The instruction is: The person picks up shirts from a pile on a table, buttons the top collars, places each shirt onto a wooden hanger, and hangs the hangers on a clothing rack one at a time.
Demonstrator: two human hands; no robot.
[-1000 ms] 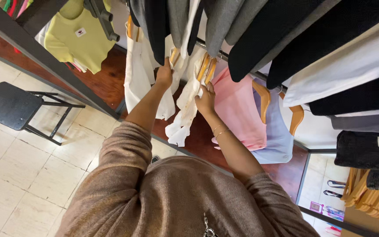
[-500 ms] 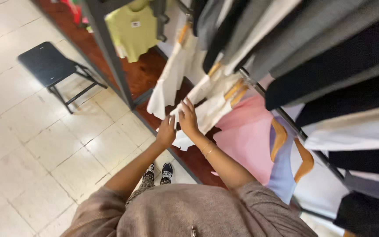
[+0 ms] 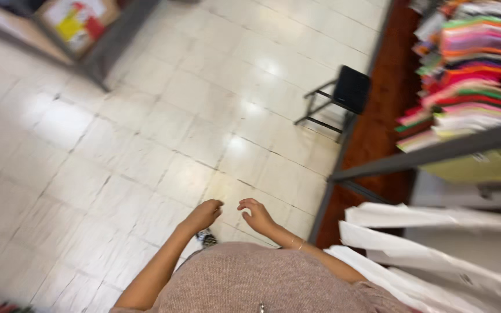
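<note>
Both my hands hang in front of my waist, over the pale tiled floor (image 3: 146,127), and neither one holds anything. My left hand (image 3: 203,214) is loosely curled, fingers bent inward toward the palm, not quite a fist. My right hand (image 3: 256,215) is a little more open, fingers curved and thumb out, with a thin bracelet (image 3: 296,243) at the wrist. The two hands sit near each other with a small gap between them; they do not touch one another and they touch no cloth.

The nearest things to them are the white garments (image 3: 424,243) hanging at my right side, just beyond my right forearm, apart from the hand itself. Above those runs a grey metal rail (image 3: 436,153), and past it stacks of folded clothes in many colours (image 3: 465,64) on a dark reddish wooden base (image 3: 378,116). A small black stool (image 3: 346,93) stands on the tiles beside that base. Below my hands shows my brown knitted top (image 3: 262,284), and one patterned shoe (image 3: 206,237) peeks out under my left wrist.
</note>
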